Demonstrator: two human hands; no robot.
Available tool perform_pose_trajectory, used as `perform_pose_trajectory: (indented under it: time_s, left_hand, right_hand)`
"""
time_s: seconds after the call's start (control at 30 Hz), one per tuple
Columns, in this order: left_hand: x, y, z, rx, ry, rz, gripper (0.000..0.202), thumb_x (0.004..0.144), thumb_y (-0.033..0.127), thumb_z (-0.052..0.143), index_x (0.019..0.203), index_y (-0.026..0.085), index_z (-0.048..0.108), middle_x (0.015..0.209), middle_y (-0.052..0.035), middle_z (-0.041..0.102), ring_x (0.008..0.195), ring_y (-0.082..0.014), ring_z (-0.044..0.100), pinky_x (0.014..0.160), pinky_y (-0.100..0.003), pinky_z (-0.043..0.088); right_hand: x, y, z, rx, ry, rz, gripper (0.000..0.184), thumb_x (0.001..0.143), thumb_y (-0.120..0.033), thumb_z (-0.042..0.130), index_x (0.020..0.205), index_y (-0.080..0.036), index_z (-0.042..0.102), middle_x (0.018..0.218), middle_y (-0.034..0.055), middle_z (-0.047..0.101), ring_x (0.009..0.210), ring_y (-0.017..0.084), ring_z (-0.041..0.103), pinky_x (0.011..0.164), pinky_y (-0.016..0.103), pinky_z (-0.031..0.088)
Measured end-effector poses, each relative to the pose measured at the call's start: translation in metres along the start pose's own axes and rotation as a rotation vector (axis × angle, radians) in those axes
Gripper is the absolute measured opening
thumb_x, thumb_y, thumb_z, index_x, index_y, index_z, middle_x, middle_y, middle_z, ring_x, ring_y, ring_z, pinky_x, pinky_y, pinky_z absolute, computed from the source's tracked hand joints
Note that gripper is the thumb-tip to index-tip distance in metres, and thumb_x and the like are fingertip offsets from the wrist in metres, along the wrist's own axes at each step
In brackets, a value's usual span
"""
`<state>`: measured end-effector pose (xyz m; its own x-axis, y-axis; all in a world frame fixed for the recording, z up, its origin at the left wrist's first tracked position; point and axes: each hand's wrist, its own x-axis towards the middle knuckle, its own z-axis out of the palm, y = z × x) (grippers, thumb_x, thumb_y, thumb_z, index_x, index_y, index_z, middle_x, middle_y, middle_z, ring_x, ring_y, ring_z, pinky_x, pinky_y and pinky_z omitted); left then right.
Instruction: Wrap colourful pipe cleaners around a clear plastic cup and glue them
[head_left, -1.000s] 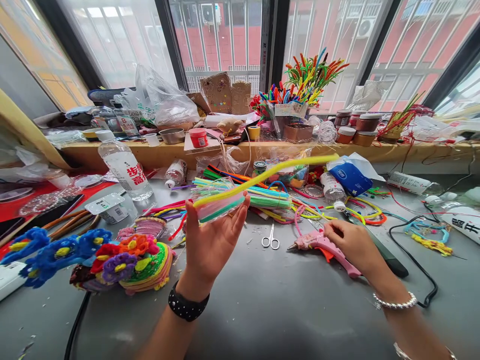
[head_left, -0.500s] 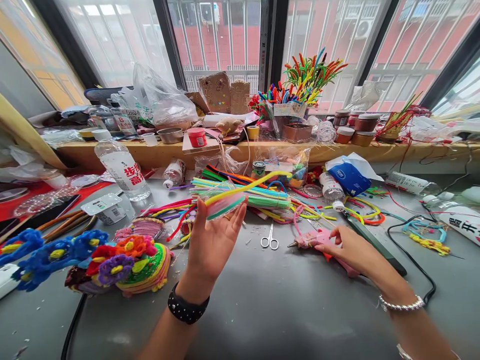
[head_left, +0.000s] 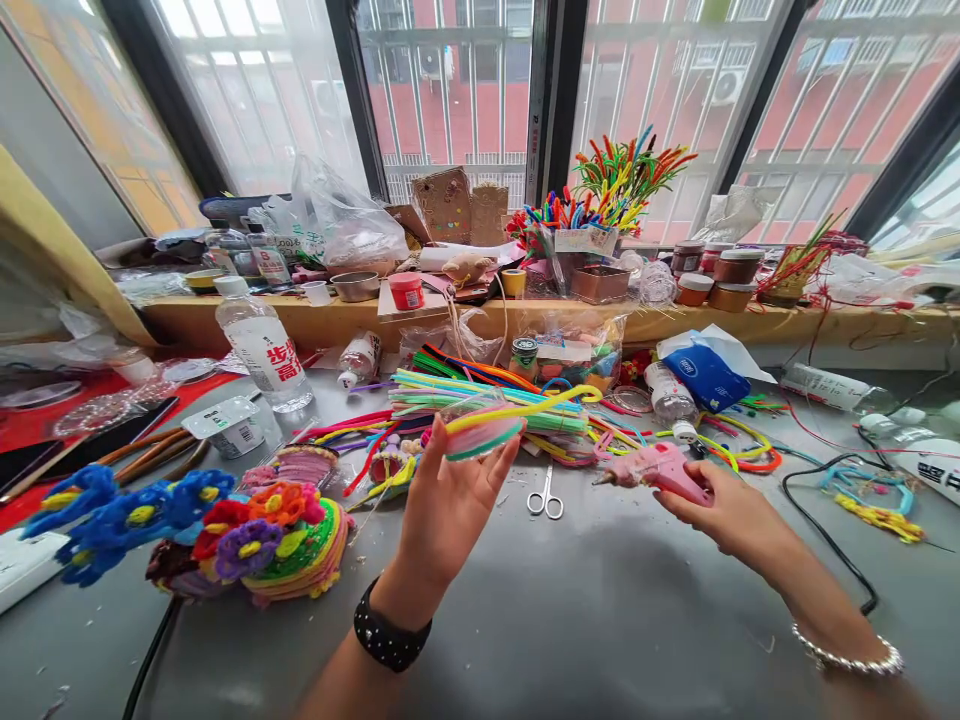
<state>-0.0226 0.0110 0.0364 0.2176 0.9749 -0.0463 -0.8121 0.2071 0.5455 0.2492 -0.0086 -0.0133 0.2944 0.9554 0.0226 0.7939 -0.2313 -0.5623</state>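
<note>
Raised in front of me, my left hand [head_left: 461, 505] pinches a small round piece [head_left: 480, 438] with pink and teal bands, apparently clear plastic in part. A yellow pipe cleaner [head_left: 525, 408] runs along its upper edge, its curled free end pointing right. My right hand [head_left: 731, 510] grips a pink hot glue gun [head_left: 649, 468] by its handle, the nozzle pointing left toward the left hand. Between the hands, white-handled scissors [head_left: 546, 503] lie on the grey table [head_left: 525, 620]. Behind the left hand is a bundle of pastel pipe cleaners [head_left: 427, 385].
At left stand a pipe-cleaner flower piece [head_left: 277, 545], a plastic cup [head_left: 229, 425] and a water bottle [head_left: 262, 345]. A blue tissue pack [head_left: 705, 375] and a black cable [head_left: 825, 540] lie at right. Jars and craft plants [head_left: 630, 190] crowd the wooden sill [head_left: 480, 320].
My right hand has closed around the glue gun's handle and lifted it from the table. The left hand still holds the banded piece, now tipped slightly. The whole view has shifted a little.
</note>
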Motion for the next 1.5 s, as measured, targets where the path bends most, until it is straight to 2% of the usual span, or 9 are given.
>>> perform_pose_trajectory:
  time_s: [0.17,0.3,0.43,0.6,0.77,0.9,1.07,1.3,1.5]
  left_hand:
    - [-0.002,-0.005,-0.009,0.195,-0.206,0.117,0.047,0.073,0.048,0.064,0.108,0.016,0.064,0.118,-0.0090,0.064,0.119,-0.0243,0.052,0.096,-0.029,0.046]
    - [-0.005,-0.009,-0.015,0.315,-0.316,0.157,0.058,0.063,0.049,0.072,0.112,0.020,0.062,0.115,-0.0087,0.065,0.121,-0.0297,0.049,0.106,-0.041,0.034]
    - [-0.009,-0.012,-0.016,0.354,-0.316,0.165,0.073,0.057,0.045,0.077,0.123,0.022,0.054,0.123,-0.0108,0.060,0.125,-0.0347,0.043,0.108,-0.049,0.028]
    - [-0.008,-0.015,-0.016,0.355,-0.364,0.153,0.083,0.053,0.044,0.079,0.128,0.024,0.048,0.128,-0.0119,0.055,0.125,-0.0367,0.042,0.107,-0.051,0.030]
    - [-0.008,-0.019,-0.014,0.389,-0.376,0.134,0.090,0.052,0.039,0.081,0.132,0.025,0.042,0.130,-0.0117,0.052,0.127,-0.0362,0.040,0.107,-0.049,0.029]
    - [-0.008,-0.023,-0.013,0.388,-0.374,0.138,0.092,0.053,0.038,0.080,0.133,0.026,0.039,0.127,-0.0114,0.054,0.126,-0.0355,0.040,0.107,-0.049,0.029]
    - [-0.008,-0.027,-0.016,0.396,-0.396,0.152,0.087,0.056,0.038,0.079,0.133,0.028,0.040,0.129,-0.0099,0.053,0.127,-0.0343,0.040,0.107,-0.048,0.029]
    - [-0.010,-0.029,-0.016,0.388,-0.447,0.141,0.072,0.063,0.038,0.075,0.129,0.030,0.045,0.130,-0.0072,0.052,0.125,-0.0310,0.043,0.107,-0.045,0.031]
    - [-0.009,-0.033,-0.015,0.374,-0.404,0.121,0.068,0.063,0.036,0.075,0.126,0.029,0.048,0.125,-0.0070,0.055,0.121,-0.0314,0.047,0.103,-0.046,0.036]
  right_hand:
    - [-0.006,-0.015,0.011,0.201,-0.001,-0.036,0.050,0.061,-0.057,0.059,0.092,-0.017,0.057,0.075,0.0053,0.064,0.056,0.019,0.058,0.046,0.028,0.041]
    - [-0.013,-0.025,0.022,0.373,0.043,-0.059,0.054,0.062,-0.059,0.061,0.094,-0.017,0.054,0.082,0.0067,0.064,0.063,0.020,0.059,0.049,0.028,0.044]
    - [-0.020,-0.033,0.021,0.536,0.145,-0.043,0.055,0.065,-0.061,0.060,0.098,-0.016,0.051,0.080,0.0056,0.062,0.060,0.017,0.055,0.047,0.027,0.043]
    - [-0.023,-0.036,0.019,0.712,0.277,-0.056,0.055,0.061,-0.057,0.066,0.094,-0.016,0.050,0.074,0.0023,0.057,0.057,0.013,0.051,0.045,0.025,0.043]
    - [-0.028,-0.040,0.018,0.813,0.351,-0.086,0.052,0.056,-0.048,0.072,0.091,-0.017,0.051,0.069,0.0003,0.056,0.053,0.012,0.049,0.041,0.023,0.042]
    - [-0.033,-0.041,0.016,0.854,0.430,-0.105,0.049,0.054,-0.044,0.074,0.087,-0.019,0.050,0.070,0.0001,0.058,0.057,0.013,0.053,0.044,0.024,0.045]
    - [-0.036,-0.035,0.018,0.796,0.580,-0.177,0.046,0.054,-0.037,0.076,0.087,-0.019,0.051,0.071,-0.0003,0.059,0.056,0.013,0.054,0.045,0.025,0.047]
    - [-0.040,-0.035,0.020,0.692,0.608,-0.264,0.041,0.056,-0.037,0.077,0.083,-0.020,0.050,0.064,-0.0016,0.057,0.049,0.012,0.049,0.039,0.023,0.044]
    - [-0.045,-0.035,0.021,0.638,0.657,-0.297,0.040,0.057,-0.035,0.076,0.081,-0.020,0.049,0.059,-0.0032,0.053,0.047,0.011,0.047,0.037,0.022,0.043]
